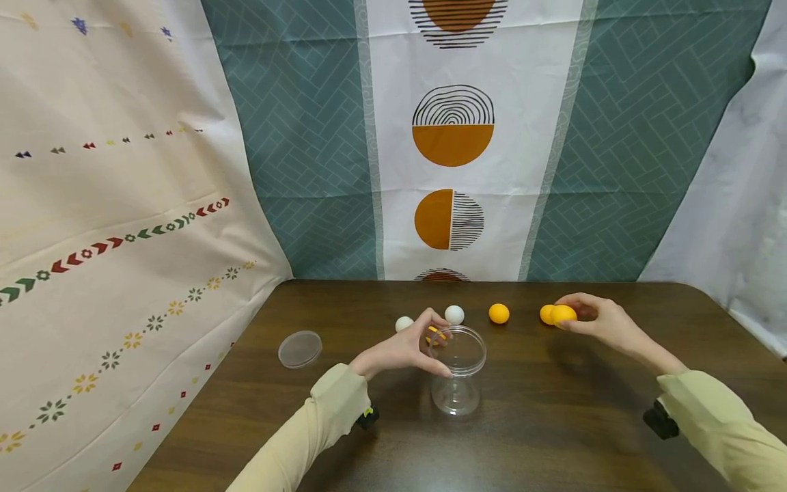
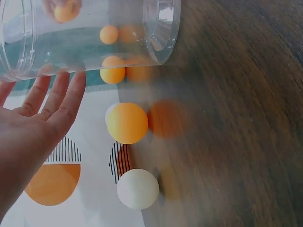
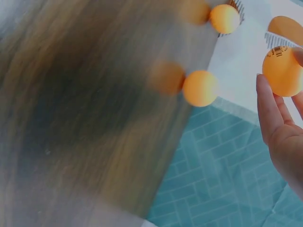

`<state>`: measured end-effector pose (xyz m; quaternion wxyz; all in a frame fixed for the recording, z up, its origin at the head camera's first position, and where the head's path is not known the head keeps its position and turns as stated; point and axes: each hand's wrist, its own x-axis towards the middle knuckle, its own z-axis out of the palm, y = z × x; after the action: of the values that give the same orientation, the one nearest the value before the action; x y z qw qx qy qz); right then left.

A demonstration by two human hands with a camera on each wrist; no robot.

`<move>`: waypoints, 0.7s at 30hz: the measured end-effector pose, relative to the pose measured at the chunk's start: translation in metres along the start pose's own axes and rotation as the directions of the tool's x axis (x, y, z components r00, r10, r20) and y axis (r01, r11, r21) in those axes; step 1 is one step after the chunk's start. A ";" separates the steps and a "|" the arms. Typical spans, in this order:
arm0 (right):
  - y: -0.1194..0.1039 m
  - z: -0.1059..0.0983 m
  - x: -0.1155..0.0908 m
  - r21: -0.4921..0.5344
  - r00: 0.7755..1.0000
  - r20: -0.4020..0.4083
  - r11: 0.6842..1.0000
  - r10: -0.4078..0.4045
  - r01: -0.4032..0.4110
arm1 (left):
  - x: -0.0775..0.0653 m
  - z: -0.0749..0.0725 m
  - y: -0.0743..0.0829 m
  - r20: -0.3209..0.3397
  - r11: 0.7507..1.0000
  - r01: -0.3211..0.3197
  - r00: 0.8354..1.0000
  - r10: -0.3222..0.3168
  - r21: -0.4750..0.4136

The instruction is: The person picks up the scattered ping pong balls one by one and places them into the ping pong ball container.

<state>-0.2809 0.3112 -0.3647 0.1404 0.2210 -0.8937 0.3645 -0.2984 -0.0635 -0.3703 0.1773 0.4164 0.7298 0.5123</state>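
Observation:
My left hand (image 1: 402,350) grips a clear plastic jar (image 1: 456,395) near its rim, thumb on the near side and fingers on the far side. The jar stands upright on the dark table, and in the left wrist view my fingers (image 2: 59,97) touch its wall. To the right, my right hand (image 1: 609,329) pinches an orange ping-pong ball (image 1: 563,315) between thumb and fingers, lifted off the table. Another orange ball (image 1: 546,314) lies just behind it. Printed marks show on the held ball (image 3: 282,73) in the right wrist view.
A clear round lid (image 1: 300,349) lies on the left of the table (image 1: 541,424). Along the back are an orange ball (image 1: 499,313) and two white balls (image 1: 454,314), (image 1: 403,323). One more orange ball (image 1: 435,335) is partly hidden by my left hand. Patterned cloth (image 1: 451,178) hangs behind.

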 end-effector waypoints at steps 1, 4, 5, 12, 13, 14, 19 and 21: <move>-0.002 0.000 0.001 0.015 1.000 0.005 1.000 -0.006 0.006 | 0.000 0.000 0.000 0.000 1.000 -0.006 1.000 0.006 -0.001; -0.009 0.000 0.004 0.039 1.000 0.019 0.999 -0.011 0.010 | -0.001 0.000 0.000 0.000 1.000 -0.007 1.000 0.007 -0.002; -0.012 0.000 0.005 0.045 1.000 0.025 0.999 -0.011 0.010 | -0.001 0.000 0.000 -0.001 1.000 -0.006 1.000 0.006 0.000; -0.025 0.002 0.012 0.072 0.999 0.052 0.997 0.000 -0.004 | 0.000 0.000 0.000 0.008 1.000 0.005 1.000 -0.005 -0.029; -0.025 0.002 0.013 0.077 0.998 0.056 0.997 -0.007 0.003 | 0.000 0.000 0.000 0.009 1.000 0.008 1.000 -0.008 -0.030; -0.026 0.003 0.013 0.078 0.998 0.059 0.997 -0.014 0.010 | 0.000 0.000 0.000 0.010 0.999 0.008 1.000 -0.008 -0.032; -0.028 0.003 0.015 0.091 0.997 0.063 0.995 -0.038 0.033 | 0.000 0.000 0.000 0.016 0.999 0.008 1.000 -0.008 -0.034; -0.030 0.003 0.014 0.097 0.997 0.066 0.995 -0.042 0.036 | 0.000 -0.001 0.000 0.019 0.999 0.009 1.000 -0.008 -0.038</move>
<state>-0.2789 0.2861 -0.3432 0.1065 0.2570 -0.8750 0.3962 -0.2988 -0.0636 -0.3696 0.1942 0.4147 0.7200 0.5214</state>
